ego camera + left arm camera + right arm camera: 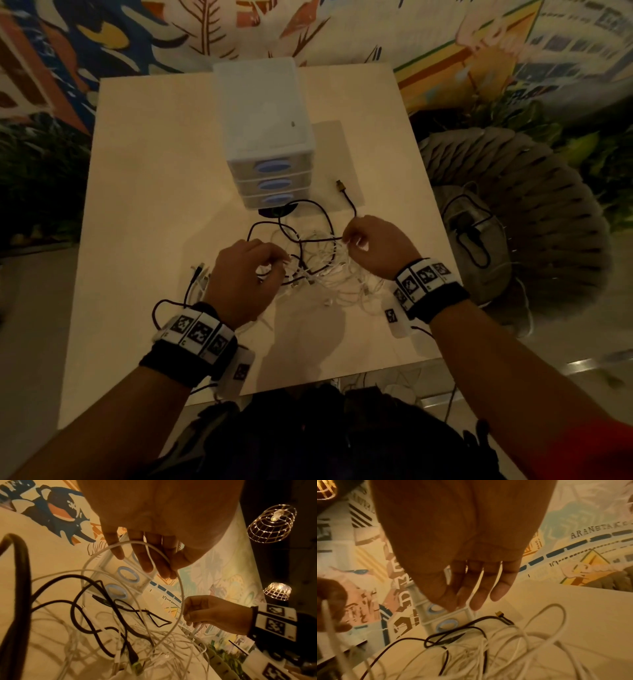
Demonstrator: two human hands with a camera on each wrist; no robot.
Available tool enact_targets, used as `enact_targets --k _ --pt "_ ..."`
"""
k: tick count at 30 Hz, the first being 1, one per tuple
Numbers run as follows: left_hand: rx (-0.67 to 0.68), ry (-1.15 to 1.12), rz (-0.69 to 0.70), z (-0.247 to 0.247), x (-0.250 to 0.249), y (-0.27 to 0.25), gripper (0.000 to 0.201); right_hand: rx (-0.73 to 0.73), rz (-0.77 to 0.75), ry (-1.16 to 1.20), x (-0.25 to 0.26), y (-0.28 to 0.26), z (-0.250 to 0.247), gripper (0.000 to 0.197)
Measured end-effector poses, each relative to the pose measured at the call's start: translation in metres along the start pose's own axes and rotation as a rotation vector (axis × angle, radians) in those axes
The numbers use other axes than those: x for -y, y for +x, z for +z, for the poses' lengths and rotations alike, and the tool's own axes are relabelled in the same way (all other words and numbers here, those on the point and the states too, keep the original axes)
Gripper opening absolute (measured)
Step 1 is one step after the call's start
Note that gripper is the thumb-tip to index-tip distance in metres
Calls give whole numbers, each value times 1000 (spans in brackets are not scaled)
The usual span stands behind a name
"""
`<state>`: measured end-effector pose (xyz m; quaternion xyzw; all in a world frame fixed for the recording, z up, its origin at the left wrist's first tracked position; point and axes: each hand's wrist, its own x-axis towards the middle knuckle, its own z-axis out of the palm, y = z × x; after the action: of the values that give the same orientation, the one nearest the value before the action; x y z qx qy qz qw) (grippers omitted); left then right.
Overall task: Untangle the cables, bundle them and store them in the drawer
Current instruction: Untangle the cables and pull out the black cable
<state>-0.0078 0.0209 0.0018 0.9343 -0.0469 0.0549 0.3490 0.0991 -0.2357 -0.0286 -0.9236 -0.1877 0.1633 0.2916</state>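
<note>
A tangle of white and black cables (318,270) lies on the pale table (154,205), in front of a small white drawer unit (270,144) whose three drawers are closed. My left hand (279,265) hovers over the tangle's left side and pinches a white cable loop (180,588) that rises off the pile. At the pile's right side my right hand (347,240) pinches the same white cable (476,588) between its fingers. A black cable (308,219) loops toward the drawers; its yellow-tipped plug (340,186) lies free to their right.
A grey woven chair (534,205) with a dark strap on it stands just right of the table. More plugs (200,274) poke out at the tangle's left. The table's near edge (308,380) is close to my body. A painted wall (239,31) stands behind.
</note>
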Motion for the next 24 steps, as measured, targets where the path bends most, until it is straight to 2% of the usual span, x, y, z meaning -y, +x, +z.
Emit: enact_targets --k 2,4,6,7,9,14,17,19,24 --pt "145 -4 44 -5 -1 -1 30 94 -18 -8 9 -6 10 16" --pt "366 110 89 -6 -3 -4 31 134 -14 -12 16 -10 20 15" --pt "561 254 62 0 -5 -6 30 160 8 -44 19 -14 28 17" --pt "612 298 31 5 -5 -7 28 181 17 -72 20 -15 33 19" --pt "625 312 -37 16 -4 -8 25 229 31 -115 24 -18 41 24" --pt "503 414 -117 41 4 -6 28 237 107 -164 30 -17 61 36" --pt "525 500 -157 47 10 -3 34 250 77 -195 30 -16 66 42" --pt "542 525 -165 49 14 0 32 269 51 -245 29 -15 68 47" --pt "472 422 -141 46 16 0 21 148 31 -259 24 -6 66 23"
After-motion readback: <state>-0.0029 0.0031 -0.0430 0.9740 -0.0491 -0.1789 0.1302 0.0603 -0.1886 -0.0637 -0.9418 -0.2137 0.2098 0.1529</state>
